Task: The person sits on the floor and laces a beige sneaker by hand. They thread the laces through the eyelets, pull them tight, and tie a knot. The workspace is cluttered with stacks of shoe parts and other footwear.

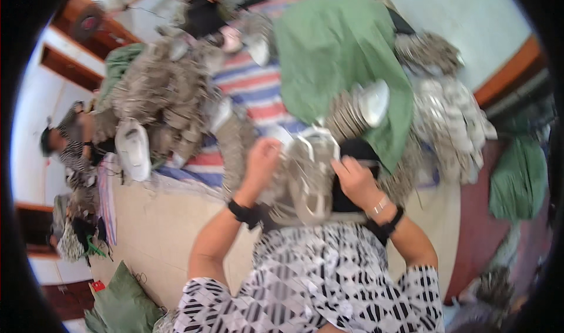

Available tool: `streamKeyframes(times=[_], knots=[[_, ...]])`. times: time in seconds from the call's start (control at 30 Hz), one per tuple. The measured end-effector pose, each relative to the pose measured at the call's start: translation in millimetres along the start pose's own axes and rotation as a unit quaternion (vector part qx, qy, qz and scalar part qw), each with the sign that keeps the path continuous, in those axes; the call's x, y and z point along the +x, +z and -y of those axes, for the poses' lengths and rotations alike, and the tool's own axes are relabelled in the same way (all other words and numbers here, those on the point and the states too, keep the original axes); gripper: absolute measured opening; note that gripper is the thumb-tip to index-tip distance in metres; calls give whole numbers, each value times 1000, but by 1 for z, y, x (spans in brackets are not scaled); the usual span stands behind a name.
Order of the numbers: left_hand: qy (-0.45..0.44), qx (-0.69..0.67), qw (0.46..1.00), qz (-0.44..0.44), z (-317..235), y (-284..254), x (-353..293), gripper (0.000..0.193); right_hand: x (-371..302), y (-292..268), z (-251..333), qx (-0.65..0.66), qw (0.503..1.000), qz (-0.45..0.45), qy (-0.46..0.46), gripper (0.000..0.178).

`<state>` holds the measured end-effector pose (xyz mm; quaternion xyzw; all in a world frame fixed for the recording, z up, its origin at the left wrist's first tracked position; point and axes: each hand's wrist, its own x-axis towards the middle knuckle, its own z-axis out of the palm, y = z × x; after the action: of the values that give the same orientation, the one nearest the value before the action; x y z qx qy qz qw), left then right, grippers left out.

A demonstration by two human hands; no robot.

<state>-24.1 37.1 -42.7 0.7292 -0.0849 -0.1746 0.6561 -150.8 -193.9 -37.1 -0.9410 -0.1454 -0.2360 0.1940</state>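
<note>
A beige shoe upper (310, 195) with a pale inside lies at my lap, toe toward me. White shoelaces (317, 138) arch in loops over its far end. My right hand (354, 181) is closed at the right side of the laces, its fingertips pinching a strand. On the other side, my left hand (262, 161) is raised with curled fingers close to the laces; blur hides what lies between its fingertips. A dark band circles each wrist. Just beyond the upper, a stack of beige uppers (343, 116) rests against a green cloth (338, 45).
A large heap of beige uppers (158, 92) covers the left of the striped sheet (252, 80), with a white-lined upper (133, 149) at its edge. More pale uppers (449, 118) pile up at right. Another person (73, 136) sits at far left. A green sack (126, 300) lies lower left.
</note>
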Motion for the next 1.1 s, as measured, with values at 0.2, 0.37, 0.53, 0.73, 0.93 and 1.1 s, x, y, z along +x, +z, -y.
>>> streamKeyframes(times=[0.2,0.37,0.53,0.73,0.93,1.1], knots=[[-59,-102,993,-2,-25,5,0,13,-1,-23,6,292,942,85,145,11],[-103,-167,980,-9,-41,-1,-3,19,1,-15,4,478,804,126,332,12],[-46,-176,979,-89,-38,-50,1,18,19,-22,10,312,913,-47,258,6],[62,65,994,-57,5,-52,-10,17,0,-16,-4,194,959,105,179,16],[70,336,939,20,59,-58,-25,25,-58,-42,-60,426,760,72,486,15],[38,211,977,-16,46,-60,-35,33,-200,-48,-149,376,572,-152,713,15]])
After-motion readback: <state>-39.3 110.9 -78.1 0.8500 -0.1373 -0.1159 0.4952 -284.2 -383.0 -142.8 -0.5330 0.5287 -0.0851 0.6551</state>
